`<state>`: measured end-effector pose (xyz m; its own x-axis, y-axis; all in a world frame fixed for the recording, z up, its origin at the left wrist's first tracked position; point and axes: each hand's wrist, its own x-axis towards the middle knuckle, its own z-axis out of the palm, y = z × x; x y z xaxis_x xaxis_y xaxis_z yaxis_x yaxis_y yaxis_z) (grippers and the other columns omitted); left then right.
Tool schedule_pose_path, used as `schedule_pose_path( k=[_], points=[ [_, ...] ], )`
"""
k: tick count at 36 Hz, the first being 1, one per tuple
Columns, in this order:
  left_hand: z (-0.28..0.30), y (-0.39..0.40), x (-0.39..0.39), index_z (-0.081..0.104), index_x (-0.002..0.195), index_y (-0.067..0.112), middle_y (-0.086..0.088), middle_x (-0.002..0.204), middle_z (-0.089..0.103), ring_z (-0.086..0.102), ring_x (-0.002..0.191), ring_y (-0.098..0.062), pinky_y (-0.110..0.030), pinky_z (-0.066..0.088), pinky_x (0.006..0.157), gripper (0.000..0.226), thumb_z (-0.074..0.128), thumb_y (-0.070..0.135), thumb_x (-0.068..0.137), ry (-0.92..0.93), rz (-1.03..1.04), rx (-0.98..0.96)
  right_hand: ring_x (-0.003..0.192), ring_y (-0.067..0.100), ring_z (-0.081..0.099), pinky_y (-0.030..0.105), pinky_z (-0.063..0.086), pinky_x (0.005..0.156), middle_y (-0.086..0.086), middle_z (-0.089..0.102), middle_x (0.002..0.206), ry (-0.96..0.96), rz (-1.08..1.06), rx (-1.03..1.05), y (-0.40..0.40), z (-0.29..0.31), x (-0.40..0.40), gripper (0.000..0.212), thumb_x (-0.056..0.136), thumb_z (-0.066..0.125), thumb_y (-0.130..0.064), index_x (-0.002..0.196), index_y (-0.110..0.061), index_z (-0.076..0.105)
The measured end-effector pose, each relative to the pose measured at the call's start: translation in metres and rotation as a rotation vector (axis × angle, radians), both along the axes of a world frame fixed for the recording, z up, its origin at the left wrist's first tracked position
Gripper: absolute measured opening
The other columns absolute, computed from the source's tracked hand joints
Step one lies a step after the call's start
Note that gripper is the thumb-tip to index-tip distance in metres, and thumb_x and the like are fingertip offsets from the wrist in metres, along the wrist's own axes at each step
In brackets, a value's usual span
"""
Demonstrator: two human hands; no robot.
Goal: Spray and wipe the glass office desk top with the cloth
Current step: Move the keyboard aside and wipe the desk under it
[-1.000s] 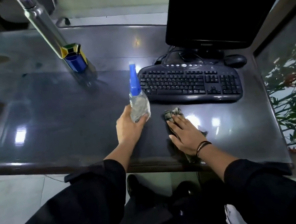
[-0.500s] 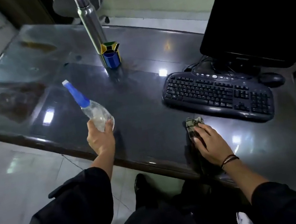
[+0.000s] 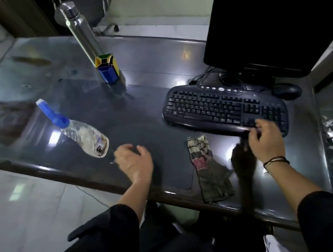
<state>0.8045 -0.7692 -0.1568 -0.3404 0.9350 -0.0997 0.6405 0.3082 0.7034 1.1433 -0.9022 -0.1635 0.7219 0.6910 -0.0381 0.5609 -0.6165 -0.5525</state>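
One bottle (image 3: 78, 128), one cloth (image 3: 208, 168), two hands on the surface (image 3: 148, 111).
Cloth between hands: left hand (image 3: 134, 163) loosely open, empty; right hand (image 3: 265, 140) curled, contents unclear; bottle at left hand's 10 o'clock.

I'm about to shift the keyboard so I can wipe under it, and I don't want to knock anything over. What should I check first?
1. Left hand free: ok, open, apart from the spray bottle.
2. Spray bottle settled: cannot tell; it leans, its base near the front edge of the desk.
3. Cloth within reach: ok, lying loose between both hands, partly over the front edge.
4. Right hand on the keyboard: ok, fingers at its front right edge; firmness of grip cannot tell.
5. Cables behind the keyboard slack: cannot tell; they run toward the monitor.
6. Mouse out of the way: not ok, close behind the keyboard's right end.
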Motion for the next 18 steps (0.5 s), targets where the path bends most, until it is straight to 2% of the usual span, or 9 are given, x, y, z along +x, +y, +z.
schedule_pose_path(
  k=[2,6,8,10,13,15,18],
  points=[
    [-0.002,0.006,0.026,0.062,0.117,0.004,-0.013,0.115,0.059,0.059,0.111,-0.035,-0.041,0.046,0.1,0.025,0.063,0.015,0.096,-0.081,-0.195,-0.006,0.111,0.046,0.059,0.052,0.051,0.096,0.028,0.061,0.12,0.033,-0.128,-0.04,0.001,0.003,0.018,0.04,0.099,0.055,-0.029,0.125,0.0,0.059],
    [0.001,0.045,0.073,0.054,0.14,0.003,-0.015,0.138,0.056,0.053,0.129,-0.032,-0.037,0.038,0.11,0.043,0.058,0.017,0.1,-0.079,-0.483,-0.176,0.127,0.052,0.05,0.056,0.045,0.105,0.035,0.052,0.136,0.107,-0.296,-0.176,0.007,0.002,0.047,0.06,0.102,0.057,-0.037,0.14,0.008,0.045],
    [-0.002,0.066,0.084,0.054,0.131,0.003,-0.017,0.136,0.057,0.052,0.129,-0.035,-0.037,0.039,0.104,0.036,0.056,0.017,0.099,-0.097,-0.51,-0.282,0.126,0.054,0.05,0.057,0.044,0.106,0.038,0.052,0.136,0.154,-0.343,-0.213,0.008,0.0,0.055,0.061,0.103,0.056,-0.038,0.137,0.012,0.046],
    [-0.006,0.09,0.093,0.054,0.123,0.005,-0.015,0.127,0.062,0.056,0.12,-0.036,-0.037,0.043,0.095,0.028,0.054,0.019,0.098,-0.12,-0.508,-0.362,0.123,0.055,0.052,0.056,0.044,0.106,0.04,0.053,0.132,0.204,-0.402,-0.226,0.013,-0.002,0.064,0.059,0.105,0.053,-0.038,0.13,0.016,0.05],
    [-0.012,0.121,0.102,0.057,0.12,0.006,-0.008,0.117,0.064,0.059,0.105,-0.029,-0.033,0.042,0.085,0.026,0.052,0.018,0.098,-0.136,-0.552,-0.399,0.124,0.053,0.053,0.053,0.044,0.106,0.039,0.055,0.134,0.294,-0.509,-0.179,0.018,0.001,0.073,0.061,0.106,0.05,-0.039,0.131,0.017,0.051],
    [-0.014,0.14,0.106,0.064,0.11,0.003,-0.008,0.107,0.066,0.06,0.095,-0.027,-0.03,0.041,0.077,0.022,0.052,0.014,0.095,-0.135,-0.568,-0.407,0.125,0.049,0.054,0.048,0.042,0.105,0.034,0.056,0.137,0.378,-0.595,-0.122,0.02,0.007,0.078,0.06,0.106,0.048,-0.04,0.133,0.014,0.053],
    [-0.017,0.167,0.104,0.071,0.088,0.011,-0.004,0.081,0.062,0.054,0.078,-0.024,-0.031,0.044,0.068,0.022,0.05,0.009,0.091,-0.192,-0.509,-0.463,0.114,0.049,0.058,0.047,0.044,0.095,0.034,0.061,0.117,0.434,-0.663,-0.041,0.021,0.015,0.078,0.053,0.108,0.045,-0.039,0.112,0.011,0.063]
  ],
)
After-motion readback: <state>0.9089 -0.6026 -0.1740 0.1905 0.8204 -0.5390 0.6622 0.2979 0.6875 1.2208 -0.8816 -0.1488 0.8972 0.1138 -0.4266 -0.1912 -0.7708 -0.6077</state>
